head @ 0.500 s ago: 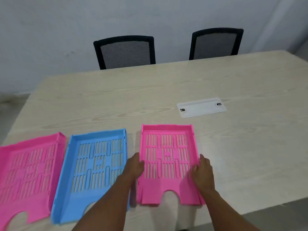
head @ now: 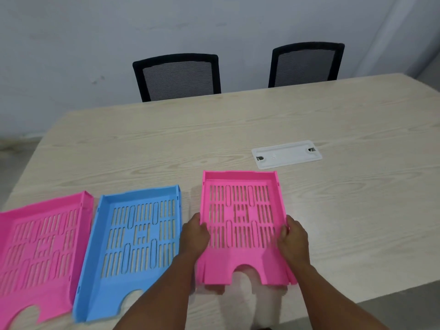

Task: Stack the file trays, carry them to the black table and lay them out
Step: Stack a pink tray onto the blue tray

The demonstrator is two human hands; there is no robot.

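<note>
Two pink trays, one blue tray; left hand and right hand grip the right pink one's sides.

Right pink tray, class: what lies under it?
Through the slots of the right pink tray, pale wooden table shows. Both hands, left hand and right hand, grip its sides. Under its solid parts nothing can be seen.

The single head-worn camera looked forward and steeply down from above the person's two hands, close over the near edge of the pale wood-grain table, its wide view reaching beyond the hands to two black mesh-backed chairs against the grey wall.
</note>
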